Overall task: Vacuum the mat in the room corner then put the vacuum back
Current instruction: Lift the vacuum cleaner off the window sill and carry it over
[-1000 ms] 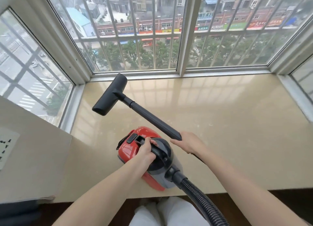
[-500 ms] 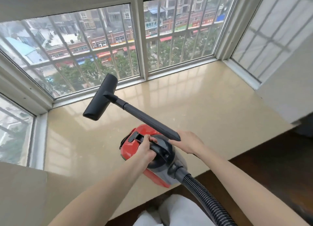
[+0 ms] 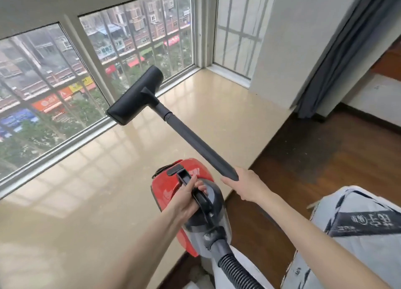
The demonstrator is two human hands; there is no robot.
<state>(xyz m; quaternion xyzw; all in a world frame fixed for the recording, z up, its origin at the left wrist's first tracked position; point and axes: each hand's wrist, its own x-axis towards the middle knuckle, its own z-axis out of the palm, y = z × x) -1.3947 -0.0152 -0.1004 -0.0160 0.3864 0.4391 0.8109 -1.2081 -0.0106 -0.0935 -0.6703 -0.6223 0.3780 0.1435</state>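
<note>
A red and grey canister vacuum [image 3: 171, 184] hangs in the air at the edge of the beige window ledge [image 3: 86, 193]. My left hand [image 3: 186, 199] is closed around its black carry handle. My right hand [image 3: 245, 186] grips the lower end of the black wand [image 3: 193, 143]. The wand points up and to the left, and its black floor nozzle [image 3: 136, 98] is raised above the ledge near the window. A ribbed black hose [image 3: 236, 271] runs from the vacuum's rear toward the bottom of the view. No mat is in view.
A large barred window [image 3: 54, 82] lines the ledge at left and back. A white wall pillar [image 3: 288, 39] and a grey curtain [image 3: 338, 56] stand at right. Dark wood floor [image 3: 303, 163] lies below the ledge. A grey-white bag [image 3: 358, 234] sits at bottom right.
My view has swung to the right, bringing the wood floor, curtain and bag into sight. Both hands keep the same grips, and the vacuum now hangs at the ledge's edge.
</note>
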